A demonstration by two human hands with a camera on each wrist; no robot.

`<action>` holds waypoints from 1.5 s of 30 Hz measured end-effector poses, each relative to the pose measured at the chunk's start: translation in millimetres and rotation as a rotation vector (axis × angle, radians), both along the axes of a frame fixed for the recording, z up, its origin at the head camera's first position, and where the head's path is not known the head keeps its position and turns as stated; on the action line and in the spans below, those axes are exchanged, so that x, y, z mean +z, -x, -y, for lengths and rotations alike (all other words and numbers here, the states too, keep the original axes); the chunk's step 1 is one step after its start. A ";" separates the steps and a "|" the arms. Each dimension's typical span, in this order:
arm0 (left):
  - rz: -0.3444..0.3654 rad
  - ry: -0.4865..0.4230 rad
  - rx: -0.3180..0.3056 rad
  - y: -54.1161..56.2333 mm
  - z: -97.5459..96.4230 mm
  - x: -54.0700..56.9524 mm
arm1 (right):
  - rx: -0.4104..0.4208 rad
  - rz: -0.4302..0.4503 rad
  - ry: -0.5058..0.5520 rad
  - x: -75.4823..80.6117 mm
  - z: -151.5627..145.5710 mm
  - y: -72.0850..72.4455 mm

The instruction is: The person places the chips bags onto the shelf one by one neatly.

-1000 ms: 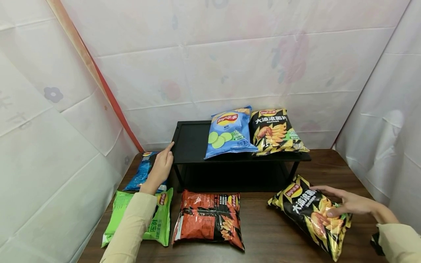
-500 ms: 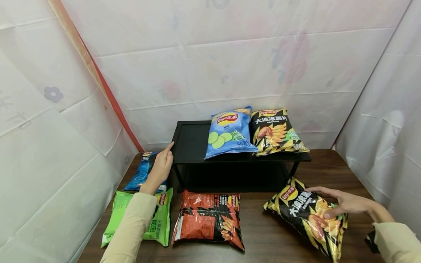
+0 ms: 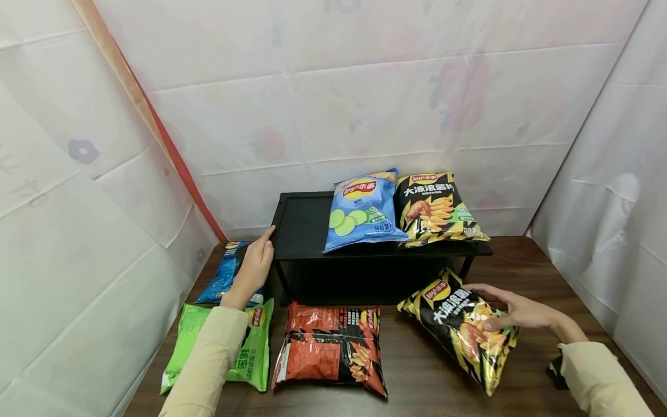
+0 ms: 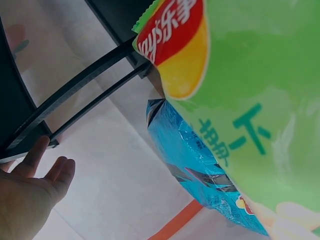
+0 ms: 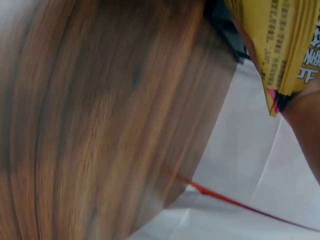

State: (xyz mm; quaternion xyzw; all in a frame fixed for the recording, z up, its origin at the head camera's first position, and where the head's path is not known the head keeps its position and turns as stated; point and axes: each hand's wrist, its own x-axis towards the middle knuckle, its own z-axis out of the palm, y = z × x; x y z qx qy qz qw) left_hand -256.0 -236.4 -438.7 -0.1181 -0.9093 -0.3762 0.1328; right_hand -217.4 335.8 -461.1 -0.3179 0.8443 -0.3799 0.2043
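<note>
My right hand (image 3: pixel 526 313) grips a black and yellow chip bag (image 3: pixel 464 327) by its right side, thumb over the front, and the bag is tilted in front of the shelf's right end. In the right wrist view only the yellow back of that chip bag (image 5: pixel 280 45) and part of the hand show. At the left end of a black two-tier shelf (image 3: pixel 302 226), my left hand (image 3: pixel 255 263) touches the edge with its fingertips. The left wrist view shows the fingers (image 4: pixel 35 157) fairly straight at the shelf's corner. A blue chip bag (image 3: pixel 365 211) and another black chip bag (image 3: pixel 435 208) lean on the top tier.
Left of the shelf lies a dark blue chip bag (image 3: pixel 224 275). A green chip bag (image 3: pixel 257 359) lies under my left forearm, and a red chip bag (image 3: pixel 330 347) lies in front of the shelf. White cloth walls (image 3: pixel 365 104) enclose the wooden table (image 3: pixel 411 370).
My right hand has carried the black chip bag leftward and slightly up, closer to the shelf's front right. The left hand has stayed at the shelf edge.
</note>
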 end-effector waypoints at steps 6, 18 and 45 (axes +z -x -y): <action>0.008 0.000 0.010 -0.5 0.3 -0.2 | -0.089 0.003 0.060 -15.6 19.4 10.3; 0.008 0.000 -0.003 -0.5 -0.3 0.7 | -0.353 -0.041 0.020 -21.3 50.9 19.8; 0.020 0.001 -0.003 -0.3 -0.2 0.3 | -0.547 -0.177 0.036 -32.2 86.1 36.2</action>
